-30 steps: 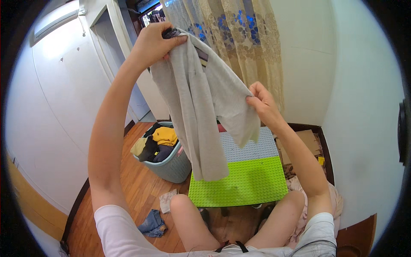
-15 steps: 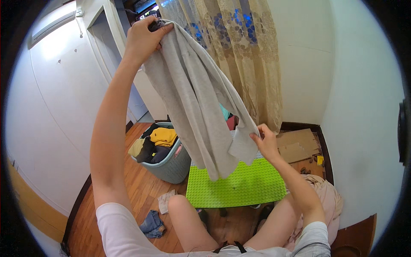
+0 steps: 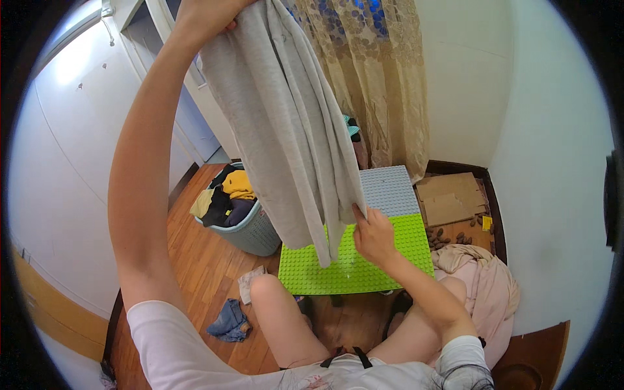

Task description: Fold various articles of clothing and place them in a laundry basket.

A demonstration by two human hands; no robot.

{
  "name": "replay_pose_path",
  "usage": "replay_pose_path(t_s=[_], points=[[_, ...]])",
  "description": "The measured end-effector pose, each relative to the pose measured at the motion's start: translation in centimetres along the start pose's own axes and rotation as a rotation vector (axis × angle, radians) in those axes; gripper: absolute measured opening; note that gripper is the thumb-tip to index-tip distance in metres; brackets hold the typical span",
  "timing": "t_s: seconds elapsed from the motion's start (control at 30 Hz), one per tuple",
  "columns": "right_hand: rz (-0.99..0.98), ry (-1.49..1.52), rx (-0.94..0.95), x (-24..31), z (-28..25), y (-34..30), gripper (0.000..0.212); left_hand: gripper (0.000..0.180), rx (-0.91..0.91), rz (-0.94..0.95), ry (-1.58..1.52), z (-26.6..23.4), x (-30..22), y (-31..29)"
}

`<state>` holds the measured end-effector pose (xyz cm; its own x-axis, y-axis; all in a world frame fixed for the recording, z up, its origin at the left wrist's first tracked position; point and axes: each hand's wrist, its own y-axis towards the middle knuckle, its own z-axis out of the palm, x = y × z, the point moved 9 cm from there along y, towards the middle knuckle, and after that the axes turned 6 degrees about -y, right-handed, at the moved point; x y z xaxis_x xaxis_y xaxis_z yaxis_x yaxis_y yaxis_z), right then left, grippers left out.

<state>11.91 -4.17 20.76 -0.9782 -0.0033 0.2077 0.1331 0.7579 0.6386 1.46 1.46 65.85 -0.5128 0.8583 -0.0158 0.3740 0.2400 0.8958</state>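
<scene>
Left hand (image 3: 207, 16) cropped by upper edge, fingers gripping a hanging grey garment (image 3: 276, 130), laundry basket (image 3: 255, 239) partly hidden behind it, green-and-grey studded tabletop (image 3: 305, 278) partly hidden too, right hand (image 3: 375, 238) pinching the garment's side edge, fingertips unclear

A: What is the grey garment (image 3: 273, 130) like?
B: Matt, soft-looking cloth, faintly flecked and creased into folds.
A: And the bench (image 3: 305, 276)?
B: Its top looks like plastic, slightly glossy, rough with small round studs.
A: The basket (image 3: 257, 235)?
B: Plastic too, its side perforated, its rim smooth.
A: Underfoot?
B: The floor (image 3: 201, 260) is smooth wood with a slight sheen.
A: And the curtain (image 3: 396, 97)?
B: Sheer, lacy cloth. The cardboard (image 3: 448, 198) is matt, the blue garment (image 3: 229, 322) faded denim, the pink cloth (image 3: 484, 279) soft and rumpled.
</scene>
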Motion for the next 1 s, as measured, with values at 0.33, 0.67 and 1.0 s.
replay_pose_path(t_s=[0.33,0.67,1.0], points=[[0.160,-0.032,-0.211,1.1,1.8,-0.5,0.046,0.030,0.033,0.172,0.129,-0.4,-1.1,0.6],[0.456,0.804,-0.129,-24.7,-17.1,0.3,0.012,0.021,0.336,0.062,-0.091,-0.9,10.3,-4.8],[0.485,0.898,-0.400,-28.5,-27.2,-0.4,0.022,0.025,0.098,-0.027,-0.470,2.3,9.7,-8.7]])
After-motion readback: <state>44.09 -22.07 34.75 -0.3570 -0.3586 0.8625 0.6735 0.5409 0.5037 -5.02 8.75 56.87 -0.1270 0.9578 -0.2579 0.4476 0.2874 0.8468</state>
